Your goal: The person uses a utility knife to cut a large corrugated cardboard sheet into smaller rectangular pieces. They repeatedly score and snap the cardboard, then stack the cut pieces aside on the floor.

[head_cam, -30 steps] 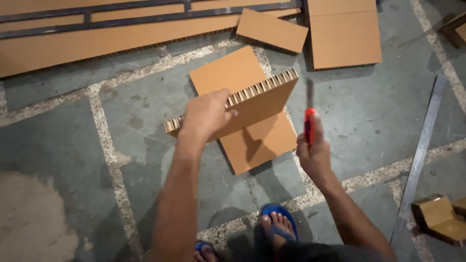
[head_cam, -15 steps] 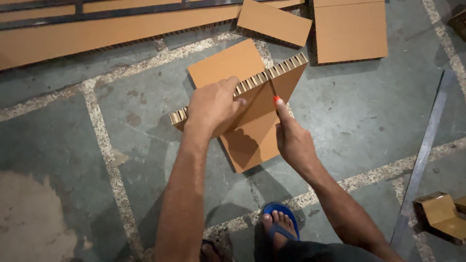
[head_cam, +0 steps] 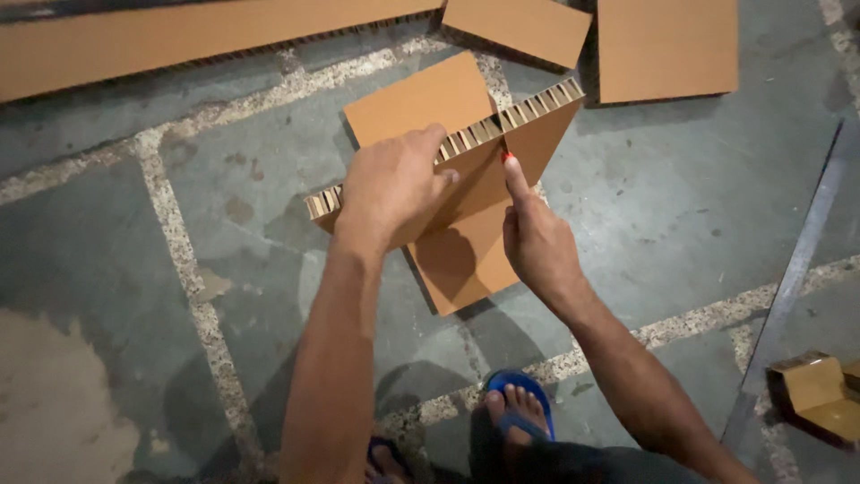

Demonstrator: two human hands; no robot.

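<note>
Honeycomb cardboard panel (head_cam: pixel 502 152), held on edge over the flat cardboard sheet (head_cam: pixel 466 260), stays clamped under your left hand (head_cam: pixel 390 193); your right hand (head_cam: pixel 533 237) has closed in, red-handled cutter (head_cam: pixel 507 156) now pressed against it.

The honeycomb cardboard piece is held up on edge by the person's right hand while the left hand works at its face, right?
Not quite: the head view shows the left hand gripping the honeycomb cardboard piece on edge, while the right hand works at its face.

Brown honeycomb-edged cardboard panel (head_cam: pixel 528 134), grey floor (head_cam: pixel 681 206) with speckled pale seams, blue sandal (head_cam: pixel 520 394).
</note>
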